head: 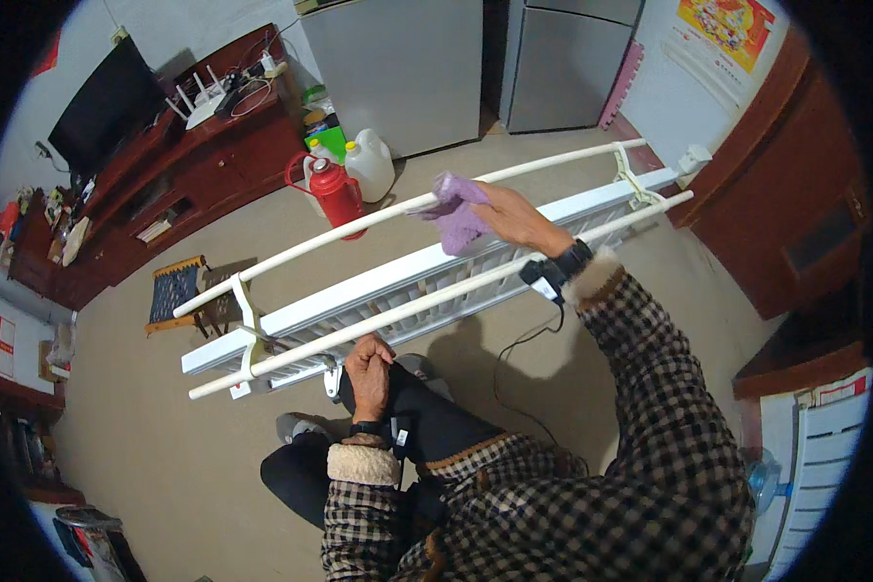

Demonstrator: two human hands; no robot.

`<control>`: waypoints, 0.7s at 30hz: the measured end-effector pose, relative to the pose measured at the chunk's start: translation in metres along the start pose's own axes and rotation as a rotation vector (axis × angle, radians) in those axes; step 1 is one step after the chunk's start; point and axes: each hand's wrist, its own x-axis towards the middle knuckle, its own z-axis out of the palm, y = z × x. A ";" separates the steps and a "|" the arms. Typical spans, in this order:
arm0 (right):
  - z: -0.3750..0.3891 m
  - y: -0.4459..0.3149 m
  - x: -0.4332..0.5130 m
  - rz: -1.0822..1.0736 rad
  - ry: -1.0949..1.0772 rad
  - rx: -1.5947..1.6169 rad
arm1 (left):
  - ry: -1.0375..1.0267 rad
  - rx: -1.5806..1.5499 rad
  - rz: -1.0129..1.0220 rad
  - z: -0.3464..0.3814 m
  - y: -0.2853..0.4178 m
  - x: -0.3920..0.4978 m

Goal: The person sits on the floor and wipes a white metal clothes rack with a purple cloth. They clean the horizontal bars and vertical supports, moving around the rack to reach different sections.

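Observation:
My right hand [521, 218] holds a purple cloth [463, 211] bunched around the far pole [342, 225] of a long white radiator [378, 287], right of its middle. The cloth also hangs over towards the radiator's top. A second white pole [407, 314] runs along the near side, and pale green brackets [245, 320] carry both poles. My left hand [371, 375] rests by my bent knee, just below the near pole. Its fingers are curled and partly hidden, so I cannot tell whether they touch anything.
A red thermos [337, 198] and white plastic jugs [369, 166] stand beyond the far pole. A folding stool [178, 295] is at the left. Grey refrigerators [400, 73] line the back, near a wooden TV cabinet [211, 171]. A black cable [500, 371] trails from my right wrist.

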 end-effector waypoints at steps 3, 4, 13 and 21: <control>-0.010 -0.006 -0.057 0.017 0.049 0.308 | -0.010 -0.099 0.044 0.000 -0.005 -0.001; -0.016 -0.006 -0.083 0.143 0.063 0.392 | -0.043 -0.038 0.076 -0.003 -0.005 0.000; 0.005 0.083 -0.268 0.409 0.327 0.359 | -0.046 0.032 -0.011 -0.003 -0.008 0.001; 0.032 0.137 -0.287 -0.046 0.206 -0.170 | -0.069 0.050 0.111 0.001 -0.001 0.004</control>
